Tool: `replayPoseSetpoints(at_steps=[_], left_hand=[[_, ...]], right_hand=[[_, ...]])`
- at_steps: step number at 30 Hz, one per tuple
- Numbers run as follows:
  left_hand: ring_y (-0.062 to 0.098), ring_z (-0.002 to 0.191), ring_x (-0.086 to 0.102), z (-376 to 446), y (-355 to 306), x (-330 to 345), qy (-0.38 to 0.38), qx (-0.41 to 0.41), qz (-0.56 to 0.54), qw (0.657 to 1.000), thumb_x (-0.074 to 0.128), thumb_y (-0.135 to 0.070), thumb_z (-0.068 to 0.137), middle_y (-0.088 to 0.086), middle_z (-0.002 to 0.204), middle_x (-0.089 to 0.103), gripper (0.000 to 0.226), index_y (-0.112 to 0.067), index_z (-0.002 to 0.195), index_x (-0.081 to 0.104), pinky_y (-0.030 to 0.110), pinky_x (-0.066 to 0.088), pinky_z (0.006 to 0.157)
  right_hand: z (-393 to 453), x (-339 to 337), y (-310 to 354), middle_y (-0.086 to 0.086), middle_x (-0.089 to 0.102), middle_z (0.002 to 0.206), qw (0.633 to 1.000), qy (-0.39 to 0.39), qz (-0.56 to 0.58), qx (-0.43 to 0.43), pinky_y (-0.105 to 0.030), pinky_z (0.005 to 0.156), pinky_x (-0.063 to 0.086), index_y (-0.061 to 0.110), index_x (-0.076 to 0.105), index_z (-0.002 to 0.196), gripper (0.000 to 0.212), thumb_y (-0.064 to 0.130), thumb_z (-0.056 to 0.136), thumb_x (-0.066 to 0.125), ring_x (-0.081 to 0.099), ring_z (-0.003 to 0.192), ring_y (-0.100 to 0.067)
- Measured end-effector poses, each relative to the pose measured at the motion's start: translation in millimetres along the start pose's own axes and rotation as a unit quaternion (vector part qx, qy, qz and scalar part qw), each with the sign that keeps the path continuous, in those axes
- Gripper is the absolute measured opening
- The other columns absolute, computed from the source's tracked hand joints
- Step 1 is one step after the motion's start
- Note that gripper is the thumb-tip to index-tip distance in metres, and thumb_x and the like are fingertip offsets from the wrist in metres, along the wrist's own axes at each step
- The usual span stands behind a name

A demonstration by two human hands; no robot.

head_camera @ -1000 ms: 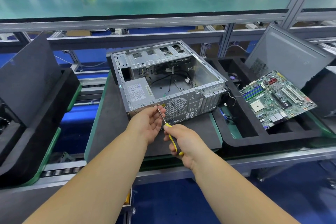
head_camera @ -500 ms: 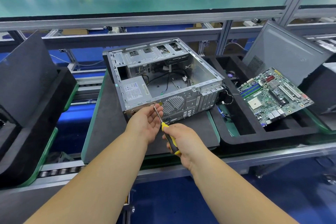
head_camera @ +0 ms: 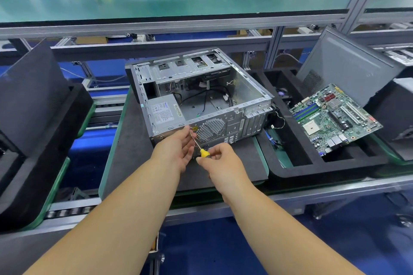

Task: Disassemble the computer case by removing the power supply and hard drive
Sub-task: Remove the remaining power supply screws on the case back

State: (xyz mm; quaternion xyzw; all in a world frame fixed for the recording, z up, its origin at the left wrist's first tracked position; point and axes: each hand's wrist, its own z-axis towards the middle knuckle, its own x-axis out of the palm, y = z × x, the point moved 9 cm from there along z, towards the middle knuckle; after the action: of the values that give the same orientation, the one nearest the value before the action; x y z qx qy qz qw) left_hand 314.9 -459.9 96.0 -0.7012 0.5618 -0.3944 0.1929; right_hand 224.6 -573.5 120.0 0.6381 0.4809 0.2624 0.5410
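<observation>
An open metal computer case (head_camera: 252, 87) lies on its side on a dark mat (head_camera: 131, 140). The grey power supply (head_camera: 164, 114) with a white label sits in its near left corner. My right hand (head_camera: 220, 158) grips the yellow handle of a screwdriver (head_camera: 199, 147). Its tip points up-left at the case's rear panel, near the power supply's corner. My left hand (head_camera: 176, 147) is at the rear panel, fingers steadying the screwdriver shaft. Loose black cables lie inside the case. I cannot pick out a hard drive.
A green motherboard (head_camera: 335, 116) rests tilted in a black foam tray (head_camera: 297, 169) to the right, with a grey side panel (head_camera: 348, 67) leaning behind it. Black foam trays (head_camera: 40, 123) stand at the left. A green shelf (head_camera: 178, 2) runs overhead.
My right hand has shifted its hold to the top of the yellow handle. The left hand stays at the shaft. The view has dropped slightly.
</observation>
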Motion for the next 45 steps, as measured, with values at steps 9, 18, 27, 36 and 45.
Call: replayPoseSetpoints(at_steps=[9,18,27,36,45], left_hand=[[-0.002,0.057,0.067,4,1,-4,0.0,0.015,-0.003,1.0,0.069,-0.028,0.091,-0.007,0.072,0.075,0.013,-0.017,0.085,0.072,0.013,0.049,0.048],[-0.003,0.057,0.067,-2,0,3,0.023,0.015,-0.012,1.0,0.06,-0.025,0.097,-0.008,0.072,0.075,0.018,-0.017,0.085,0.07,0.012,0.05,0.049],[0.002,0.068,0.063,-4,0,4,0.025,0.012,-0.019,0.999,0.056,-0.023,0.099,-0.008,0.069,0.073,0.021,-0.017,0.085,0.07,0.015,0.047,0.057],[0.003,0.072,0.062,-3,4,1,0.002,-0.011,-0.014,1.0,0.058,-0.026,0.098,-0.008,0.069,0.072,0.017,-0.016,0.09,0.069,0.016,0.047,0.06],[0.002,0.067,0.063,-1,-2,-1,-0.032,0.035,-0.007,0.999,0.071,-0.029,0.09,-0.005,0.078,0.071,0.013,-0.016,0.09,0.071,0.013,0.047,0.053]], right_hand=[[-2,-5,-3,0.003,0.072,0.079,1.0,0.005,0.026,0.006,-0.021,0.052,0.045,0.028,0.06,0.093,0.015,0.015,0.087,0.06,0.057,0.056,-0.004],[-6,-19,10,0.003,0.066,0.091,0.998,-0.023,0.042,-0.043,-0.016,0.05,0.047,0.027,0.063,0.097,0.02,0.017,0.084,0.074,0.057,0.062,-0.002],[-6,-7,8,0.01,0.073,0.077,1.0,-0.001,-0.006,-0.011,-0.027,0.059,0.045,0.031,0.06,0.096,0.012,0.021,0.095,0.053,0.052,0.057,-0.006],[-10,-12,15,0.009,0.064,0.083,0.998,-0.03,-0.023,-0.056,-0.014,0.046,0.043,0.031,0.059,0.092,0.022,0.016,0.083,0.071,0.059,0.06,0.002],[-11,-8,15,0.01,0.061,0.093,0.993,-0.021,-0.075,-0.084,-0.021,0.06,0.043,0.038,0.054,0.093,0.037,0.01,0.079,0.075,0.059,0.08,-0.006]])
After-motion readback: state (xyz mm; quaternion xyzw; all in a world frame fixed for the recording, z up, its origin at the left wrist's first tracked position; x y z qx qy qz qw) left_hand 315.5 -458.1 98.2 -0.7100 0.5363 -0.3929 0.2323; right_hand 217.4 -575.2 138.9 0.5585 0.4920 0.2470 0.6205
